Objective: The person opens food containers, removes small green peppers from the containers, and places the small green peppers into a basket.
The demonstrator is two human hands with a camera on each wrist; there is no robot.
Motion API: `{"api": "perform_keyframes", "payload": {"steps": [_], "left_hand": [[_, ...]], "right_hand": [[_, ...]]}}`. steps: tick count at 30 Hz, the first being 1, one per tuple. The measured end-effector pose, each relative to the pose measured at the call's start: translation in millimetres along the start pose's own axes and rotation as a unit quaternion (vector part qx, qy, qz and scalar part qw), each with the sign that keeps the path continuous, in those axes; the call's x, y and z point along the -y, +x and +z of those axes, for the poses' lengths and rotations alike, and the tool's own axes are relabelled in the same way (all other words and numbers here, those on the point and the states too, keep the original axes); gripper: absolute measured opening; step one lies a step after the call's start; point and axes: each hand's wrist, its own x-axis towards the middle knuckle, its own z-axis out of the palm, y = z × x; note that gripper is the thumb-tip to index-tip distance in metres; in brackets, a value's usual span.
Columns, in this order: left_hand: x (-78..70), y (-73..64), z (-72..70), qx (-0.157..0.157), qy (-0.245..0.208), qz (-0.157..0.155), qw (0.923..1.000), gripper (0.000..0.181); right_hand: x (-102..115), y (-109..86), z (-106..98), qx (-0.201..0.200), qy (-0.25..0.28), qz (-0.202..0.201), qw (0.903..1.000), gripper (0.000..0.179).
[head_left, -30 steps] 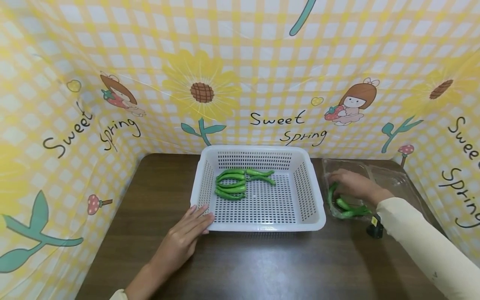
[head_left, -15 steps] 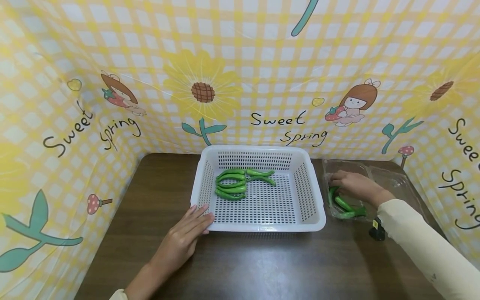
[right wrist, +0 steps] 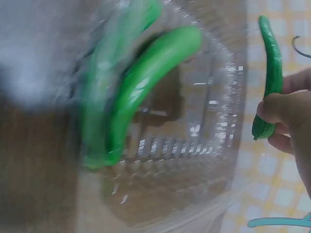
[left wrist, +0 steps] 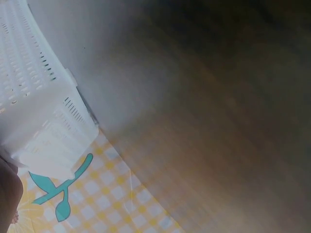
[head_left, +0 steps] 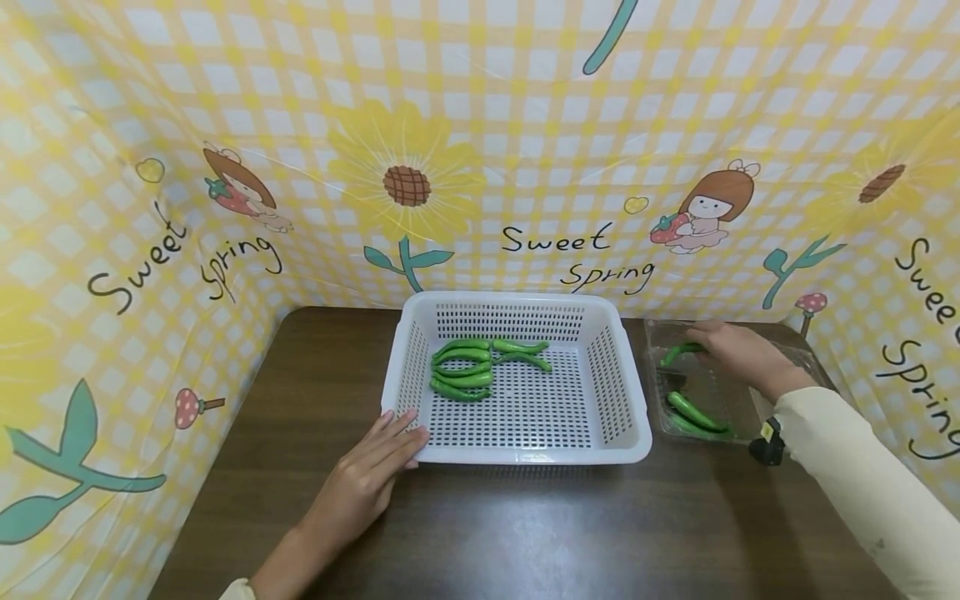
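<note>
My right hand pinches a green chili pepper above the clear plastic tray. The right wrist view shows the thumb and fingers around the thicker end of that pepper, its thin end sticking out. Two more chili peppers lie side by side in the tray. Fingers extended, my left hand rests on the front left corner of the white slotted basket. Inside the basket, several green peppers lie in a row at the left, with two others beside them.
A brown wooden table carries the basket and tray. Checked yellow cloth closes off the back and both sides. A small black device sits at the right wrist.
My right hand has lifted a chili pepper out of the tray's pile, moving up and slightly right. The two peppers left in the tray have shifted. My left hand and the basket stay put.
</note>
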Motion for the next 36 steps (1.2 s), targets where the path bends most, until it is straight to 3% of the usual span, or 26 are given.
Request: {"api": "perform_keyframes", "payload": {"steps": [5, 12, 18, 22, 28, 36], "left_hand": [[-0.7, 0.3, -0.3, 0.002, 0.002, -0.002, 1.0000, 0.034], [-1.6, 0.7, -1.0, 0.005, -0.002, -0.009, 1.0000, 0.035], [-1.9, 1.1, -1.8, 0.005, -0.003, -0.012, 0.9999, 0.036], [-1.7, 1.2, -2.3, 0.008, -0.001, -0.013, 0.9999, 0.036], [-0.5, 1.1, -2.4, 0.007, 0.001, -0.012, 0.9999, 0.036], [-0.6, 0.7, -2.2, 0.005, 0.002, 0.000, 1.0000, 0.036]], "right_hand": [[2, 11.4, -13, -0.028, 0.084, 0.065, 0.9940, 0.018], [25, 38.6, -36, -0.056, 0.179, 0.128, 0.9738, 0.029], [54, 68.8, -60, -0.065, 0.190, 0.115, 0.9728, 0.031], [74, 90.3, -74, -0.042, 0.187, 0.098, 0.9767, 0.030], [114, 119.4, -89, 0.000, 0.159, 0.040, 0.9864, 0.025], [165, 152.0, -76, 0.072, 0.108, 0.008, 0.9915, 0.028]]}}
